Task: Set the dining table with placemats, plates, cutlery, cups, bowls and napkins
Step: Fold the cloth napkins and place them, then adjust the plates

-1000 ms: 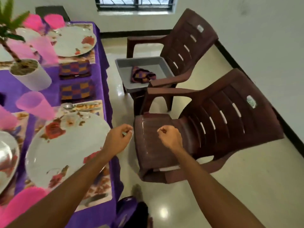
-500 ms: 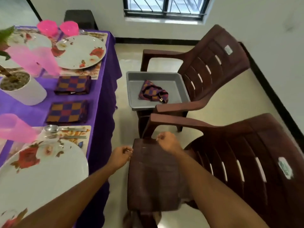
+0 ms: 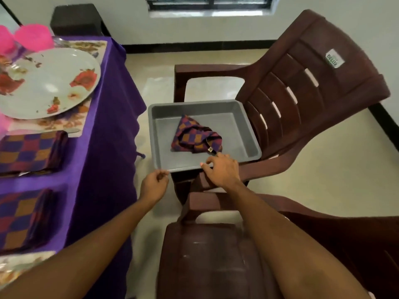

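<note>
Napkin [image 3: 195, 134] in tray [image 3: 164, 152] near right hand [image 3: 222, 169]

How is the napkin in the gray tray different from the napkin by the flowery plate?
The tray napkin is crumpled; the table napkin is folded flat. The tray napkin lies in a gray tray on a chair; the table napkin lies on the purple tablecloth. Both have purple, orange and red checks.

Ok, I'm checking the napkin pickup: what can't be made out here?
Head view:
Left hand: whether it pinches the tray corner; the hand itself hides the contact.
Right hand: whether it touches the napkin; too small to tell.
Pink cups: blurred, cut by the left edge.
Far chair: seat hidden under the tray.
</note>
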`<state>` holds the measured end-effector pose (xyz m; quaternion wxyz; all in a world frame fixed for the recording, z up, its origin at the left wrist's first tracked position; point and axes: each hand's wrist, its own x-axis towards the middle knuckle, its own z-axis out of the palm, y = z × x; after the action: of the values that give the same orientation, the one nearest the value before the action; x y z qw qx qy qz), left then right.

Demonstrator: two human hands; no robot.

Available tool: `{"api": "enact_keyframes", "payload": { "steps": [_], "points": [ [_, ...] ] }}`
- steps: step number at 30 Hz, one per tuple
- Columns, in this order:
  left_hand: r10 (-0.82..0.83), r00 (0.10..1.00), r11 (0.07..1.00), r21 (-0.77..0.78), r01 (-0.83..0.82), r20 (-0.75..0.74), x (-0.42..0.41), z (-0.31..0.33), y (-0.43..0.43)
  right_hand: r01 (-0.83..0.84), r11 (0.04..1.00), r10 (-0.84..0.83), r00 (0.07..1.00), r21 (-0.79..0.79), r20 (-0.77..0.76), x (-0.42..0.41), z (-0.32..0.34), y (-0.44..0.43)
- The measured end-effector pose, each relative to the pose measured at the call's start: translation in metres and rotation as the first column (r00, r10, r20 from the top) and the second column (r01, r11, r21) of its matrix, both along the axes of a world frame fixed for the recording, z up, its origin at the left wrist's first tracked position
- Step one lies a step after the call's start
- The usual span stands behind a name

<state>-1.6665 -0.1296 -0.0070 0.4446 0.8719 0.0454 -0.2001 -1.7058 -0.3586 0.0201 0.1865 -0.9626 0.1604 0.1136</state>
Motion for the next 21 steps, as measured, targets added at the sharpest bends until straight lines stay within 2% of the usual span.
{"api": "enact_keyframes", "payload": {
  "steps": [3,6,9,14,16,21],
  "points": [
    [-0.041,0.999,0.999,-0.014,0.041,0.023,0.060,-0.025,-0.026,0.064,0.996,-0.057,0.992,0.060,-0.113,0.027,-0.013,-0.011],
    [-0.057,0.998,0.997,0.049,0.055,0.024,0.108,-0.050,-0.049,0.127,0.990,-0.120,0.989,0.069,-0.090,0.035,-0.024,-0.015],
    [-0.107,0.993,0.981,0.159,0.112,-0.041,0.143,-0.075,-0.065,0.160,0.986,-0.156,0.983,0.037,-0.100,0.034,-0.029,-0.015],
    [-0.106,0.978,0.963,0.226,0.146,-0.178,0.174,-0.115,-0.075,0.232,0.971,-0.228,0.971,0.056,-0.070,0.035,-0.031,-0.016],
    [-0.053,0.979,0.979,0.185,0.090,-0.198,0.176,-0.124,-0.081,0.258,0.964,-0.254,0.966,0.072,-0.052,0.033,-0.031,-0.015],
    [0.104,0.986,0.991,0.102,-0.090,-0.132,0.174,-0.127,-0.096,0.268,0.959,-0.268,0.963,0.088,-0.008,0.031,-0.028,-0.015]
  ]
}}
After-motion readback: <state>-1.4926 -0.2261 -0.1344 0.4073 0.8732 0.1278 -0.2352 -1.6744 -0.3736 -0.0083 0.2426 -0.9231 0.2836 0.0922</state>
